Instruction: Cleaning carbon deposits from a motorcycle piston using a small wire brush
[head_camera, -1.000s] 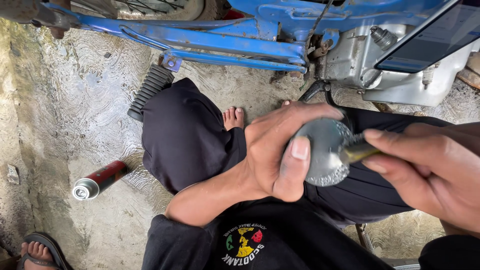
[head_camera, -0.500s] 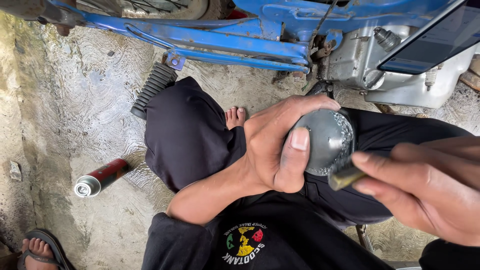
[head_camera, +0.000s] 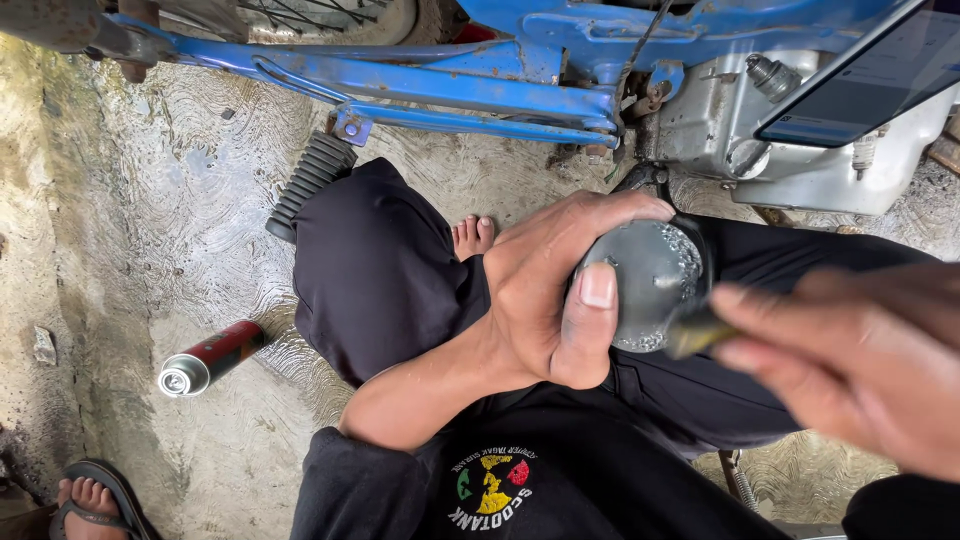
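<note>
Gripping a round grey metal part (head_camera: 648, 282), domed, dusty face up toward cam, held over black-trousered lap (head_camera: 400, 280). Left hand (head_camera: 555, 300) wrapped round its left rim, thumb pressed flat on front edge, fingers curled over the top. Right hand (head_camera: 850, 360), blurred, pinching a small brass-coloured tool (head_camera: 695, 332), fingers pressed together on it, tip touching part's lower right edge. Tool's long axis running right-to-left, pointing in at the part; right hand nearer to cam, left hand doing the holding. Beyond: blue bike frame (head_camera: 450, 95) w/ ribbed footpeg (head_camera: 310, 185), grey engine case (head_camera: 740, 120), spray can (head_camera: 210, 357) lying on concrete ground (head_camera: 150, 250), well apart. Sandalled foot (head_camera: 95, 495) at bottom left corner, someone else's.
</note>
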